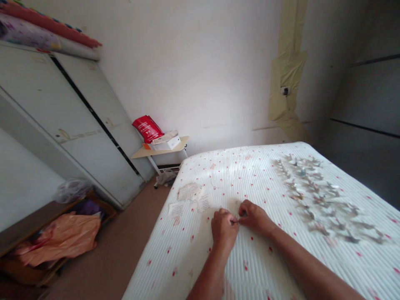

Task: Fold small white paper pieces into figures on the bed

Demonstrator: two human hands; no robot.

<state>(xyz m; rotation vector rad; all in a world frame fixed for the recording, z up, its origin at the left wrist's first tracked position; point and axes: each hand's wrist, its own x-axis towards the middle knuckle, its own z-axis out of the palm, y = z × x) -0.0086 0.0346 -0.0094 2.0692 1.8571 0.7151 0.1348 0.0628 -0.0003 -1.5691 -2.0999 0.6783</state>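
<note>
My left hand (224,227) is closed in a pinch above the bed, thumb and forefinger pressed together. Close against it, my right hand (252,216) is pinched as well, and the fingertips of both almost meet. Whatever small thing lies between them is hidden by the fingers. Beyond my left hand lie several printed paper pieces (204,204), loosely overlapping. Over on the right, many small folded paper figures (318,200), blurred and pale grey, stand in rough rows on the bedspread.
A white ribbed bedspread (262,254) with red dots covers the bed. Behind its far left corner is a small table (184,143) bearing a red bag (147,128) and a white box (168,143). Grey cabinets (84,133) stand left, near an orange plastic bag (67,235).
</note>
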